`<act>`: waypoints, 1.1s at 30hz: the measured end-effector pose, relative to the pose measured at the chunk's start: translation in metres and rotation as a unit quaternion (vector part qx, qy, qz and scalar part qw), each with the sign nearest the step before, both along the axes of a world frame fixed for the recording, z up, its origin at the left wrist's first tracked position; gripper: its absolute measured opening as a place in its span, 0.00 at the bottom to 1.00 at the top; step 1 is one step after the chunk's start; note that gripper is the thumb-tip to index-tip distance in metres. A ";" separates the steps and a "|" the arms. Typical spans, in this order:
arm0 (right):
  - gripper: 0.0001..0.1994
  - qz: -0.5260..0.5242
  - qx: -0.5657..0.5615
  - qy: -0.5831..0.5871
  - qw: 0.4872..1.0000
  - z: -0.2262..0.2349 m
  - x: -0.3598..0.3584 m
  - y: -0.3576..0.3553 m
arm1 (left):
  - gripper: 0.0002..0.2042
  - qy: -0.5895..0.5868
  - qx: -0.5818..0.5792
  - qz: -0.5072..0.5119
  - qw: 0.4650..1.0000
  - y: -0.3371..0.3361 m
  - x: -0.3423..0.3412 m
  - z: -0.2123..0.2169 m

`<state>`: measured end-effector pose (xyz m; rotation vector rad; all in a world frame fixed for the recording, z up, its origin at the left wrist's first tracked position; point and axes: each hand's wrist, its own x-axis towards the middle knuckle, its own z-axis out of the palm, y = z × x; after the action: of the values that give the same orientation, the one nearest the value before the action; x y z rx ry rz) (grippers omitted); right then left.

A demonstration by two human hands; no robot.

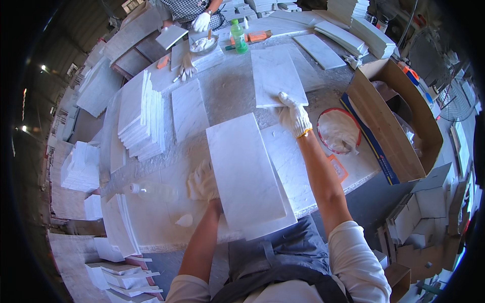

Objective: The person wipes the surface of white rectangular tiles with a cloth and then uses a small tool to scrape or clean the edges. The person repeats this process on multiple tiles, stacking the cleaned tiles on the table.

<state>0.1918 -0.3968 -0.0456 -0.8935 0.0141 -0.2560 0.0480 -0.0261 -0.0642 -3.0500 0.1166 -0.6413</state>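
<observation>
Both hands wear white knit work gloves: the left hand [202, 181], and the right hand [293, 115] with an orange-yellow band at its cuff. White sleeves are pushed up above the elbows, over a grey-blue apron with dark straps.

one head-worn fisheye view is given, aimed steeply down and forward over the worktable [232, 96]; forearms enter from the lower edge; edges are bent toward the rim.

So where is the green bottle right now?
In the head view the green bottle stands at the far end of the table, beside the bowl of white paste, near the co-worker's gloved hand.
</observation>
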 end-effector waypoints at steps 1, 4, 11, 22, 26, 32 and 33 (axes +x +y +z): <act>0.06 -0.003 0.016 0.001 1.000 -0.008 -0.001 0.002 | 0.17 -0.001 0.000 -0.001 1.000 -0.001 -0.001 0.000; 0.05 0.054 0.146 0.045 0.987 -0.026 0.002 0.008 | 0.17 0.000 0.000 -0.001 1.000 -0.001 -0.005 0.000; 0.09 0.145 0.292 0.144 0.934 -0.059 0.030 0.009 | 0.17 0.005 -0.002 -0.006 1.000 0.002 -0.007 0.001; 0.14 0.062 0.016 0.038 0.997 -0.117 0.061 0.014 | 0.16 0.010 -0.004 -0.006 1.000 0.005 -0.011 0.001; 0.14 0.115 0.210 0.108 0.965 -0.090 0.050 0.016 | 0.16 0.009 -0.004 -0.008 1.000 0.005 -0.011 0.002; 0.15 0.144 0.245 0.088 0.955 -0.075 0.047 0.017 | 0.16 0.008 -0.003 -0.008 1.000 0.004 -0.011 0.003; 0.15 0.122 0.162 0.044 0.978 -0.078 0.050 0.015 | 0.15 0.008 -0.003 -0.008 1.000 0.004 -0.012 0.003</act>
<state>0.2418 -0.3820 -0.1241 -0.5732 0.0274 0.0179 0.0364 -0.0219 -0.0615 -3.0625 0.1395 -0.6206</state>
